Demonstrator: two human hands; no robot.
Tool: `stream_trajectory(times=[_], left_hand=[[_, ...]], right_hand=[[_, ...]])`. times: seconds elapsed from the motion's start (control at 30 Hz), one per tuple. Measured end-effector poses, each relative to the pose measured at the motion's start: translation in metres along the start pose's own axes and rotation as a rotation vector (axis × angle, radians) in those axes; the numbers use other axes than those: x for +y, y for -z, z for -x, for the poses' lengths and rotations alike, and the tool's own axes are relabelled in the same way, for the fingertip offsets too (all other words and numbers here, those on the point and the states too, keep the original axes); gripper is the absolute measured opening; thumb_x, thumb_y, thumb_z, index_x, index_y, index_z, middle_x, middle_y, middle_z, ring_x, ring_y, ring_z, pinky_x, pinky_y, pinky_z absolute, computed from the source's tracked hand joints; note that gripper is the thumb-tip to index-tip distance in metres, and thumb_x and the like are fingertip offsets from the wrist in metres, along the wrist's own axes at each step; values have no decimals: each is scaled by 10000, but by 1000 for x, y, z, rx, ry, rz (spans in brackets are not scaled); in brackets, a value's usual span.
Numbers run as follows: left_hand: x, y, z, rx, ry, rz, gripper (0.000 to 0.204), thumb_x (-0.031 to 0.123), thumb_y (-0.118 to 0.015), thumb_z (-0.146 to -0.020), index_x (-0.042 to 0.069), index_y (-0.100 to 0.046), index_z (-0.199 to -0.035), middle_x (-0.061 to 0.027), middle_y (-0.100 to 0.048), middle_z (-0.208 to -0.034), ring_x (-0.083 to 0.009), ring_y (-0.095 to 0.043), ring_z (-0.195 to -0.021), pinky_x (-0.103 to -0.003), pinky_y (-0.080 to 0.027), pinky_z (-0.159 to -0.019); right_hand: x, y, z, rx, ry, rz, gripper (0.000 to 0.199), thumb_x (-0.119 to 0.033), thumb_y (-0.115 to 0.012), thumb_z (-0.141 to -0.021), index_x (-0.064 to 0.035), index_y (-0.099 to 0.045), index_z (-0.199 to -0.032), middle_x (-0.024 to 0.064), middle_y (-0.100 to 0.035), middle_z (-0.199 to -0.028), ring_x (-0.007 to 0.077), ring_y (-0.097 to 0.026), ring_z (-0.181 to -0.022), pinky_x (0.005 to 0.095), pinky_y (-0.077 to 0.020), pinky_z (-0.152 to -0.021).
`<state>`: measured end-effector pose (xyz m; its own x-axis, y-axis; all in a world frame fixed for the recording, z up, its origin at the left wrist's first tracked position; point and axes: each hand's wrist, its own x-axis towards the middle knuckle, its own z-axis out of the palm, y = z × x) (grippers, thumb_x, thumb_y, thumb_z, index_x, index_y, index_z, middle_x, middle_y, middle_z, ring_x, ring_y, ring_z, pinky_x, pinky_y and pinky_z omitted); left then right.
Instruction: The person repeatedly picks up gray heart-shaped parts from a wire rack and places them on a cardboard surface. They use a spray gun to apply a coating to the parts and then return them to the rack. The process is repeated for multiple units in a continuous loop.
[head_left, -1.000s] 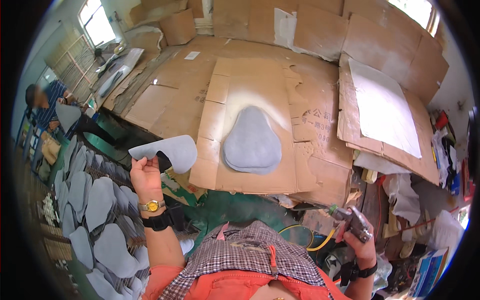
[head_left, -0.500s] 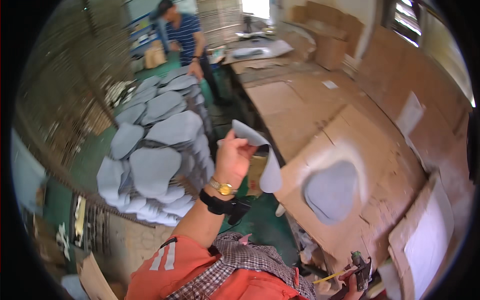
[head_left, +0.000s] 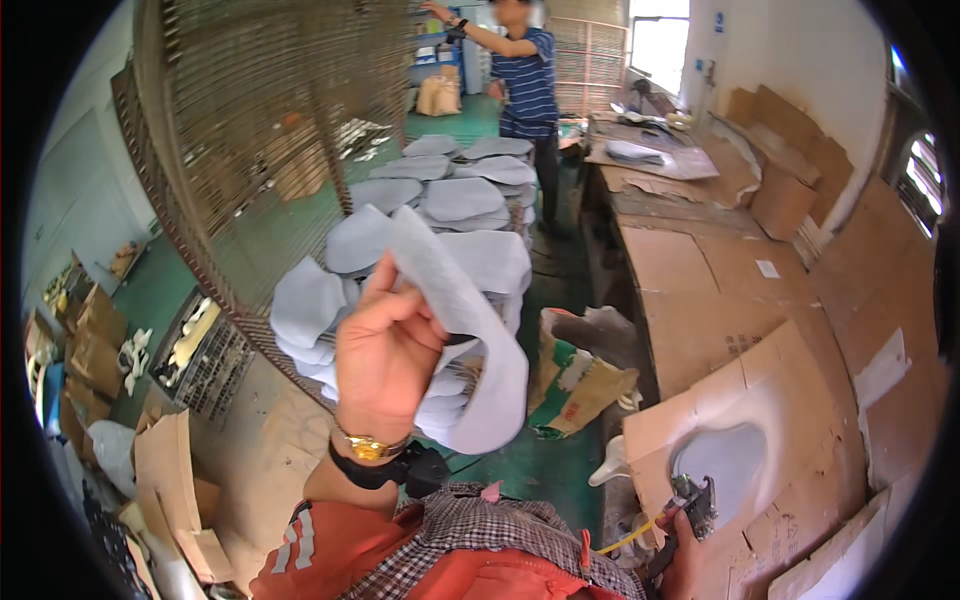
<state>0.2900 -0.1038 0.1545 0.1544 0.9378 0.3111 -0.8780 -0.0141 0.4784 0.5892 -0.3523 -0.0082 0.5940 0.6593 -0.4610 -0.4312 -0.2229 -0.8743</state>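
Note:
My left hand (head_left: 385,360), its wrist in a gold watch and black strap, pinches a thin grey foam-like sheet (head_left: 492,395) by one edge. The sheet hangs bent in front of several similar grey pieces (head_left: 465,200) laid out in rows on a low rack. At lower right my right hand (head_left: 682,555) is wrapped round a spray gun (head_left: 698,502) with a yellow hose (head_left: 630,537). Just beyond the gun, a grey rounded piece (head_left: 722,455) lies on cardboard (head_left: 790,400), a whitish spray halo around it. The gun covers part of it.
A wire-mesh frame (head_left: 245,130) stands tilted up at left. Cardboard covers the long bench (head_left: 680,290) at right. A torn sack (head_left: 575,385) sits on the green floor between. Beyond the pieces stands a person (head_left: 525,75) in a striped shirt, one arm raised toward the mesh.
My left hand and its sheet have moved left, over the laid-out pieces. My right hand with the spray gun appears closer to the piece on the cardboard. The person has straightened and raised an arm.

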Motion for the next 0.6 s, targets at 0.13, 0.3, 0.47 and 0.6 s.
stream_trajectory(times=[0.13,0.3,0.47,0.6], left_hand=[[71,10,13,92,-261,-81,521,-70,-454,-803,14,-391,-1313,-101,-562,-1176,-222,-585,-1023,-374,-495,-859],[135,41,29,48,-463,-150,465,-66,-424,-873,20,-397,-1330,-114,-537,-1233,-212,-574,-1042,-343,-501,-828],[182,84,29,172,-554,-228,420,-75,-454,-867,-4,-432,-1281,-127,-552,-1176,-253,-567,-1028,-359,-503,-863],[210,108,20,196,-551,-232,375,-52,-467,-868,-9,-453,-1241,-132,-566,-1130,-248,-571,-1003,-369,-487,-894]], right_hand=[[-3,-54,-19,-156,294,86,164,-85,-564,-849,17,-560,-978,80,-604,-813,174,-602,-725,287,-487,-704],[6,-88,-36,-299,241,166,158,-81,-583,-838,11,-577,-966,71,-617,-823,170,-609,-726,288,-492,-706],[6,-123,-35,-352,246,246,171,-73,-578,-840,7,-578,-991,62,-628,-829,168,-617,-727,287,-497,-709],[12,-137,-34,-316,242,236,182,-72,-574,-841,6,-574,-1005,63,-629,-834,163,-615,-728,285,-499,-710]])
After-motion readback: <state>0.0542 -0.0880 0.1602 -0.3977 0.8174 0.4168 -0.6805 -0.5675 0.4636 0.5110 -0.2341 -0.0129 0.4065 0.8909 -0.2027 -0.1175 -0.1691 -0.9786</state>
